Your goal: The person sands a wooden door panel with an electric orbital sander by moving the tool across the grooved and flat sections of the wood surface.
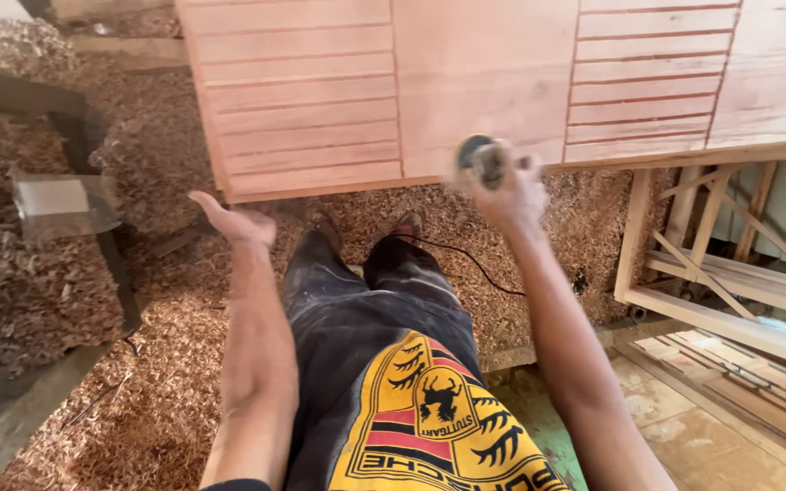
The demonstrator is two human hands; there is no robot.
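One head view only. Right hand has its fingers clamped around a small power sander with a round pad, held at the near lower edge of the slatted wooden panel. Left hand is free, fingers loosely together and thumb out, hovering above the wood shavings left of the person's legs. Black power cord trails down past the knees (blurry near the tool). Likely risk: the cord snagging a foot, or the one-handed grip slipping and gouging the panel.
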